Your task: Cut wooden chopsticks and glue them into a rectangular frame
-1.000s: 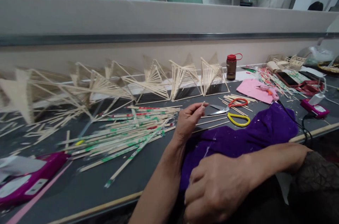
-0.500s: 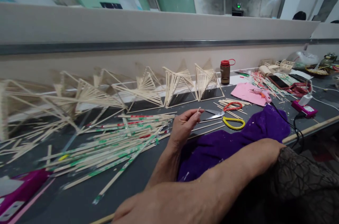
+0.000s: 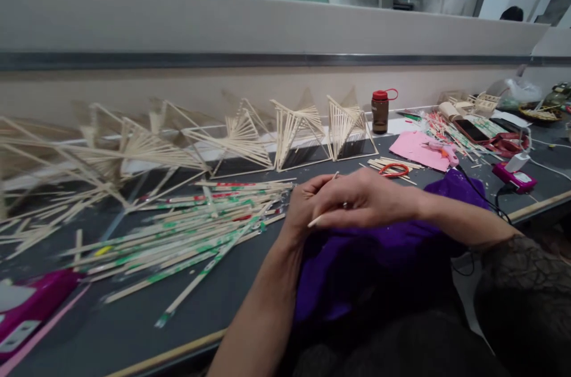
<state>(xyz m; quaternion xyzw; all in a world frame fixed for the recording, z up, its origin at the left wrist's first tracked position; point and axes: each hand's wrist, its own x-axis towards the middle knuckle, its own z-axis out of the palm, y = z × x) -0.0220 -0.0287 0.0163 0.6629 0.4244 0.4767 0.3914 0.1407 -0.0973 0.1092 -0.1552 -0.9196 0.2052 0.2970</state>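
Observation:
Over the purple cloth [image 3: 357,270], my two hands meet. My left hand [image 3: 300,210] is closed in a pinch, and the tip of a short thin wooden stick [image 3: 335,175] pokes up from it. My right hand [image 3: 366,198] lies across its front with bent fingers, hiding part of it. A pale tip shows at the lower edge of the right hand; whether it is a nail or a stick I cannot tell. Behind the right hand, the scissors [image 3: 394,170] show only their red handle loop. Left of my hands lie wrapped wooden chopsticks [image 3: 191,234].
Wooden stick frames [image 3: 301,130] stand along the back partition. A brown bottle [image 3: 380,112] with a red cap is beside them. Further right are a pink sheet [image 3: 410,148], a glue gun [image 3: 441,149] and a purple power strip [image 3: 515,178]. Another magenta power strip [image 3: 40,308] sits front left.
My right hand has come up from the front edge of the table to my left hand, and now covers part of it and most of the scissors. The view has tipped slightly down.

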